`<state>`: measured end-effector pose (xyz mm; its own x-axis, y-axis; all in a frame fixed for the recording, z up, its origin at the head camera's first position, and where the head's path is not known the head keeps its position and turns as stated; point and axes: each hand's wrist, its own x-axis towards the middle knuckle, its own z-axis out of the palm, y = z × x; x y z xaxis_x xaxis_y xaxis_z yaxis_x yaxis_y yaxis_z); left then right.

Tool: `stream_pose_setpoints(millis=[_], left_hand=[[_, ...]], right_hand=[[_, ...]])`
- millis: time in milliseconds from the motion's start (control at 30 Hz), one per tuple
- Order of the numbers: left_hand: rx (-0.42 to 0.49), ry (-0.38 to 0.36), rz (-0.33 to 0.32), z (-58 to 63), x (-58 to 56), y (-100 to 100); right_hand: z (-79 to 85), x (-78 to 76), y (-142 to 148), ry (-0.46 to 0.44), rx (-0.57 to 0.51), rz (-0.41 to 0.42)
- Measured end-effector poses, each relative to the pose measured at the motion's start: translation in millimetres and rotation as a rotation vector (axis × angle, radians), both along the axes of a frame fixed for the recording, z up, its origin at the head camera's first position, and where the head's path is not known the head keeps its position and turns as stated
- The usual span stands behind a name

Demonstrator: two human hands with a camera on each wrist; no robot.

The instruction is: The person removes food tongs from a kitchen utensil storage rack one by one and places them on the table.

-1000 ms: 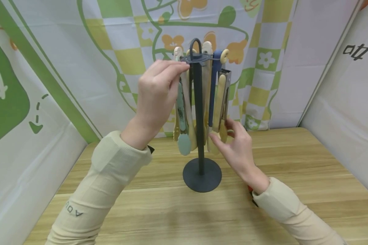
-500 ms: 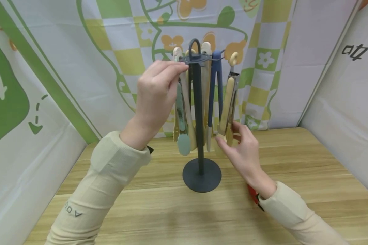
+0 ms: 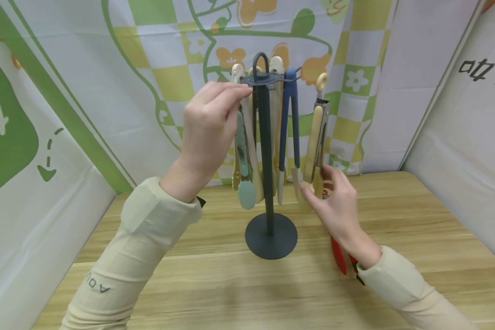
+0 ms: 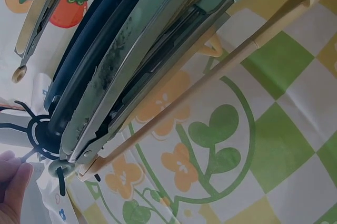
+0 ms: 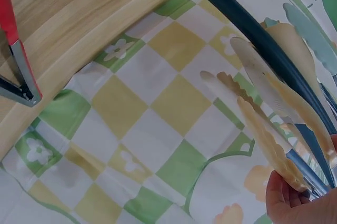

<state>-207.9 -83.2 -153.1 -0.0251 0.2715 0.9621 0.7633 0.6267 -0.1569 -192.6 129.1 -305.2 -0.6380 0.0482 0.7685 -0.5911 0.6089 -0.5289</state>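
A dark utensil rack (image 3: 267, 151) with a round base stands on the wooden table. My left hand (image 3: 208, 121) is at its top, thumb and fingertips pinching one of the thin hooks, as the left wrist view shows. My right hand (image 3: 338, 206) holds pale-yellow tongs (image 3: 313, 142) by their scalloped heads, ring end up. That ring is apart from the rack, to the right of it. Blue tongs (image 3: 284, 133) hang between the pole and the yellow pair. Mint-green tongs (image 3: 246, 195) and several cream ones hang on the left and behind.
Red-handled tongs (image 3: 338, 256) lie on the wooden table (image 3: 214, 284), partly hidden under my right wrist; their metal end (image 5: 23, 71) shows in the right wrist view. A patterned cloth backdrop (image 3: 169, 55) rises behind the rack, with white side panels left and right.
My right hand has carried the yellow tongs off the rack and to the right. The blue tongs have spread apart. More of the red tongs shows. My left hand has stayed in place.
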Motion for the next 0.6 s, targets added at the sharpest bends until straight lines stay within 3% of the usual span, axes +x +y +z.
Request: stream_pose_setpoints(millis=[600], left_hand=[[0.003, 0.004, 0.001, -0.5, -0.2, 0]], right_hand=[[-1.5, -2.4, 15, 0.013, 0.003, -0.023]])
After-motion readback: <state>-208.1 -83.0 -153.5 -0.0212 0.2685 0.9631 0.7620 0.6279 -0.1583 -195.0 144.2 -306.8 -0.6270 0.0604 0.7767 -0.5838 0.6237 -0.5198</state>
